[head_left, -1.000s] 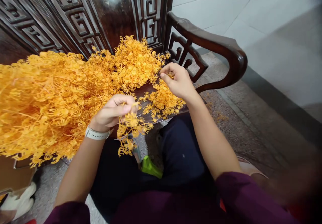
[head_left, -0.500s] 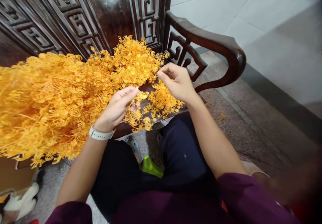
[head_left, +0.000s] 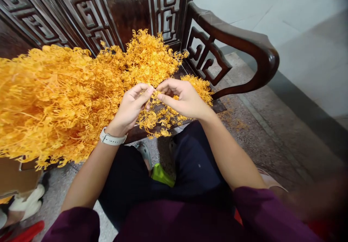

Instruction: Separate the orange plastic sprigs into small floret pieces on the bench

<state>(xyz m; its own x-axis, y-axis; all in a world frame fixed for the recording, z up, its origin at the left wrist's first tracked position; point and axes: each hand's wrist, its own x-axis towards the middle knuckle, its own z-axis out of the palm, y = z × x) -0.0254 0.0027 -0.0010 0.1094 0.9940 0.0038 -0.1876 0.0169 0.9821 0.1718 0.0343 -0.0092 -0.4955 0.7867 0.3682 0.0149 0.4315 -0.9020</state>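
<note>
A carved dark-wood bench (head_left: 233, 35) fills the far side, and a huge heap of orange dried foliage (head_left: 54, 104) is spread over its seat, running off to the left. Near the middle, a small sprig (head_left: 153, 117) is being pinched in a narrow grip by the left hand (head_left: 130, 107) and the right hand (head_left: 183, 98).

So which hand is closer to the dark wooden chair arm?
Right. The right hand is just below and in front of the wooden chair arm, not touching it. The left hand is farther away, on the other side of the right hand.
</note>
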